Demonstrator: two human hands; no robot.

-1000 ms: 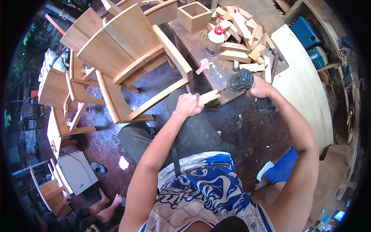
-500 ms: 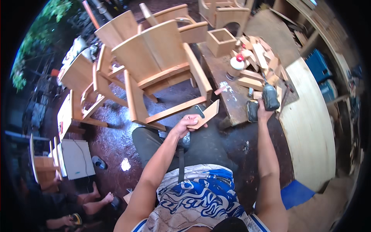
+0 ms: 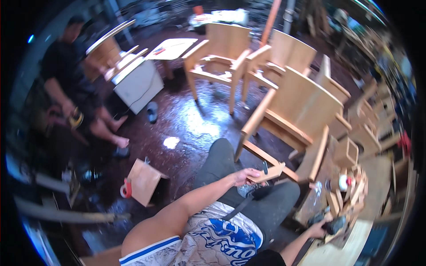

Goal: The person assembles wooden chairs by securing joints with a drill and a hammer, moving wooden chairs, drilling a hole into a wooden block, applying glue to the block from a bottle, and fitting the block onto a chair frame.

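Left-hand grip (image 3: 247, 176) clasps the near end of a wooden piece (image 3: 272, 174), held over the dark trousers (image 3: 276, 205) just right of the frame's centre. At lower right, the right-hand grip (image 3: 317, 230) is wrapped about a dark drill (image 3: 335, 225) beside the bench (image 3: 306, 207); whether the bench bears the tool cannot be told. Immediately beyond the wooden piece, an armchair (image 3: 306, 99) stands in the way, its front rail (image 3: 271, 161) crossing the space. At right, a wooden box (image 3: 347, 153), a red-capped bottle (image 3: 342, 182) and a heap of offcuts (image 3: 358, 190) crowd the bench. More chairs (image 3: 227, 42) fill the upper middle; a seated person (image 3: 66, 66) is at upper left. The wooden piece looks pale and flat, its far end slanted; a narrow dark item (image 3: 265, 167) at its upper edge is too small to identify.
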